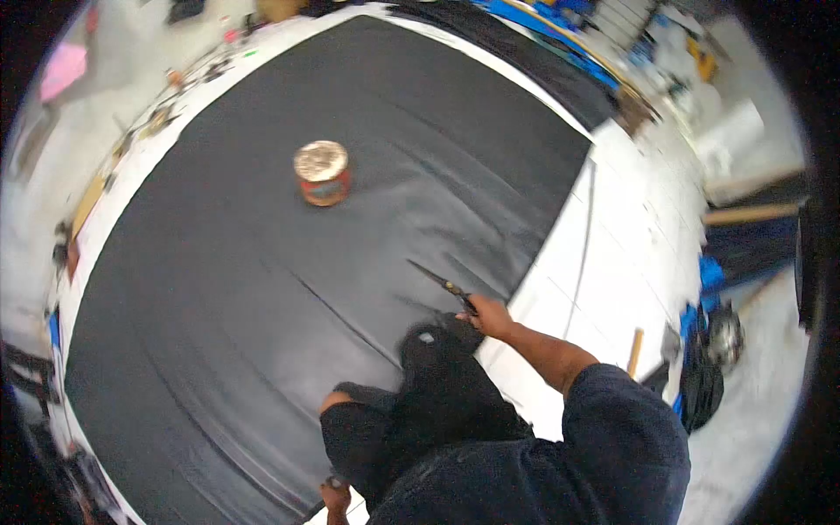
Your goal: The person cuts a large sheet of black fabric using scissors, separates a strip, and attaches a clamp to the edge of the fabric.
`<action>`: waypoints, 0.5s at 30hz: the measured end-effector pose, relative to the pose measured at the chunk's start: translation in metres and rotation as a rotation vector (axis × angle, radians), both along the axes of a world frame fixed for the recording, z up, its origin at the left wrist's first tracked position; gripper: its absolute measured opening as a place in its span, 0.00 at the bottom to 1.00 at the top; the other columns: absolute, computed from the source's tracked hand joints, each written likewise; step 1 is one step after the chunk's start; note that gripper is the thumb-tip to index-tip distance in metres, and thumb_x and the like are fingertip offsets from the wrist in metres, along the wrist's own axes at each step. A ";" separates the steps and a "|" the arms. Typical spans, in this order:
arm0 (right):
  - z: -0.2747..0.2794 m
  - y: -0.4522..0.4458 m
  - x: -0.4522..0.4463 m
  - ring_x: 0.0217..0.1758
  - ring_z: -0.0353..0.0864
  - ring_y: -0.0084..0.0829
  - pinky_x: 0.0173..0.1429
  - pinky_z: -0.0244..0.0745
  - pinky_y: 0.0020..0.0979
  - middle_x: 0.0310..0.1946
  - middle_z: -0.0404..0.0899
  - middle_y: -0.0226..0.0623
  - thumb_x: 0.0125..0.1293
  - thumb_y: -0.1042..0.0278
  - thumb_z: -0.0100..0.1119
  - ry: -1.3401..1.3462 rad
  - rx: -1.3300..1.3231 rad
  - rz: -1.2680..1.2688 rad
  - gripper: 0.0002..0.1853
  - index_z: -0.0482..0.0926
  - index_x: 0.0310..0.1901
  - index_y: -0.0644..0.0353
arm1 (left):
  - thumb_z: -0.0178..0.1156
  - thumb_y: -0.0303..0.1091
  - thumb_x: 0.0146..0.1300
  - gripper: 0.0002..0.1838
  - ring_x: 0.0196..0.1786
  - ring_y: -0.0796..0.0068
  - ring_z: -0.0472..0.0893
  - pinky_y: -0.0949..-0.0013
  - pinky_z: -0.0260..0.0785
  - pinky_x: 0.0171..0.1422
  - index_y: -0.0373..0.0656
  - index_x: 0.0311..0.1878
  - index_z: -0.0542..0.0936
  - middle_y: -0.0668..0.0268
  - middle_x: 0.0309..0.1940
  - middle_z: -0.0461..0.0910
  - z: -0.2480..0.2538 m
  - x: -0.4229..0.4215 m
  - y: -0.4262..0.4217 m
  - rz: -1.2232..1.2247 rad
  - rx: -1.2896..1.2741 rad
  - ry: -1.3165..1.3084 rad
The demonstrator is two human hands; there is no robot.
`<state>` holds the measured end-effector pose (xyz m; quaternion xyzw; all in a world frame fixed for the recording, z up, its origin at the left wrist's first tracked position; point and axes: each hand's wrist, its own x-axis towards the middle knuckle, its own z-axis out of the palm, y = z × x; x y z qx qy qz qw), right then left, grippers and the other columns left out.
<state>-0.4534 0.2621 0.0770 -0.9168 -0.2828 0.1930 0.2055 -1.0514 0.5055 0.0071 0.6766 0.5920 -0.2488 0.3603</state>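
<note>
A large black sheet (219, 245) lies spread over a white tiled surface, with creases running across it. My right hand (486, 317) is closed round the handles of dark scissors (451, 287), whose blades point up and left over the sheet. Low in the view, my left hand (334, 493) is by the sheet's lower edge, fingers curled; what they hold, if anything, is too small to make out. A round tin (322, 173) with a stained pale lid and reddish side stands on the sheet, above and left of the scissors. My knees, in black, rest at the sheet's edge.
White tiles (608, 254) show to the right of the sheet. Blue and dark items with a metal round object (724, 334) lie at the far right. Dark folded cloth (525, 61) runs along the top right edge. Small clutter lines the left edge.
</note>
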 end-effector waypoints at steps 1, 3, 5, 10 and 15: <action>-0.001 -0.049 -0.013 0.40 0.80 0.52 0.43 0.73 0.46 0.34 0.80 0.46 0.63 0.43 0.63 0.044 -0.124 -0.033 0.25 0.75 0.45 0.59 | 0.66 0.41 0.56 0.26 0.59 0.47 0.74 0.52 0.66 0.64 0.37 0.55 0.77 0.45 0.53 0.77 -0.017 -0.017 -0.011 -0.057 -0.077 0.025; 0.000 -0.130 -0.046 0.42 0.81 0.53 0.45 0.73 0.48 0.37 0.81 0.50 0.64 0.45 0.62 0.019 -0.136 -0.187 0.25 0.74 0.46 0.61 | 0.65 0.40 0.57 0.24 0.57 0.47 0.76 0.53 0.67 0.62 0.36 0.54 0.78 0.46 0.51 0.79 -0.048 -0.035 -0.012 -0.280 -0.165 0.082; -0.028 -0.209 -0.084 0.46 0.80 0.54 0.49 0.74 0.48 0.41 0.80 0.55 0.64 0.51 0.62 0.043 -0.154 -0.426 0.24 0.72 0.49 0.64 | 0.64 0.40 0.58 0.23 0.54 0.48 0.79 0.54 0.69 0.61 0.35 0.53 0.79 0.47 0.50 0.81 -0.068 -0.037 -0.002 -0.888 -0.109 0.166; -0.054 -0.294 -0.197 0.52 0.78 0.56 0.57 0.73 0.49 0.47 0.77 0.59 0.64 0.60 0.56 0.087 -0.092 -0.804 0.22 0.67 0.53 0.68 | 0.61 0.41 0.63 0.23 0.45 0.62 0.81 0.61 0.70 0.54 0.31 0.54 0.76 0.56 0.44 0.83 -0.053 -0.035 0.001 0.437 0.062 -0.573; -0.127 -0.302 -0.218 0.56 0.76 0.56 0.61 0.71 0.49 0.52 0.74 0.58 0.63 0.64 0.53 0.046 -0.143 -0.996 0.21 0.67 0.55 0.68 | 0.63 0.41 0.64 0.26 0.49 0.61 0.82 0.62 0.73 0.53 0.29 0.57 0.74 0.51 0.46 0.83 0.037 0.015 -0.009 0.003 0.083 -0.671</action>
